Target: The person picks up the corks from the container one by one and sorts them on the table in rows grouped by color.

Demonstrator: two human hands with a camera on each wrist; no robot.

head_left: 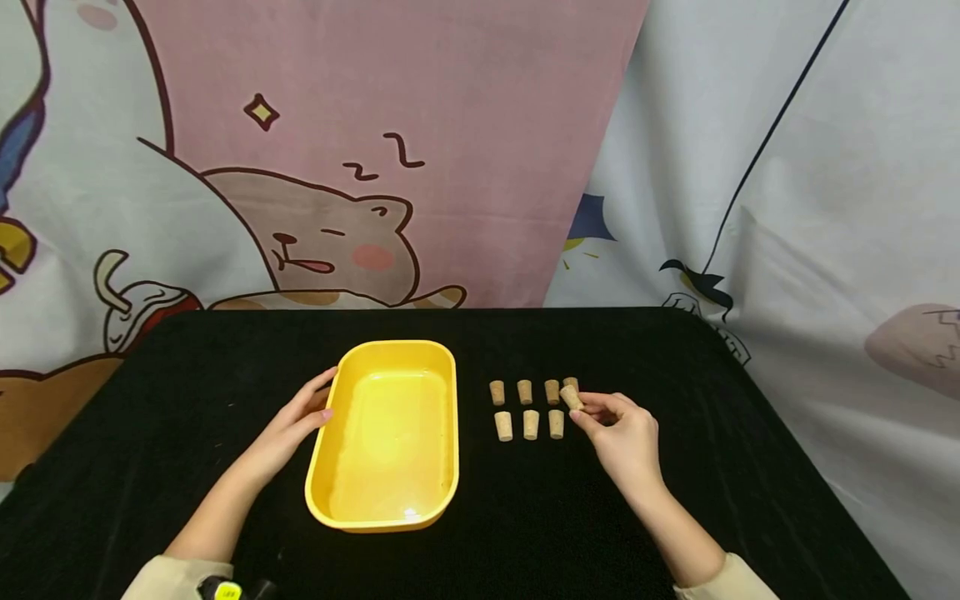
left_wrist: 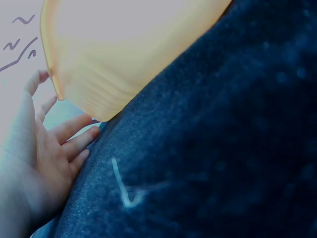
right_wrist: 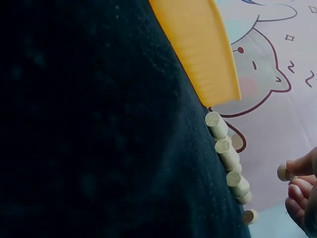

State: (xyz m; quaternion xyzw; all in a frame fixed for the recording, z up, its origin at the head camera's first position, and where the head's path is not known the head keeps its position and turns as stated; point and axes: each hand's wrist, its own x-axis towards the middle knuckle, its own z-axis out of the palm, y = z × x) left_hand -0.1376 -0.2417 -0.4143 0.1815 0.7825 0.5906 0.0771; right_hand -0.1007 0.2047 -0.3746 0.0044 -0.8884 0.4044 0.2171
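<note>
In the head view, my right hand (head_left: 626,433) pinches a tapered cork stopper (head_left: 571,397) between thumb and fingertips. The right wrist view shows this cork (right_wrist: 283,172) lifted off the black cloth. More corks stand to its left in two rows: a front row (head_left: 531,425) of three and a back row (head_left: 525,392), whose rightmost cork (head_left: 571,382) is partly hidden behind the held one. My left hand (head_left: 288,425) touches the left side of a yellow plastic tray (head_left: 321,467), its thumb at the rim. Loosely spread fingers (left_wrist: 74,131) show beside the tray in the left wrist view.
A black cloth (head_left: 525,533) covers the table. Behind it hangs a curtain (head_left: 495,167) with cartoon animals on pink and white. The tray's bare inside faces up, between my left hand and the corks. A dark device with a yellow-green face (head_left: 227,590) sits by my left sleeve.
</note>
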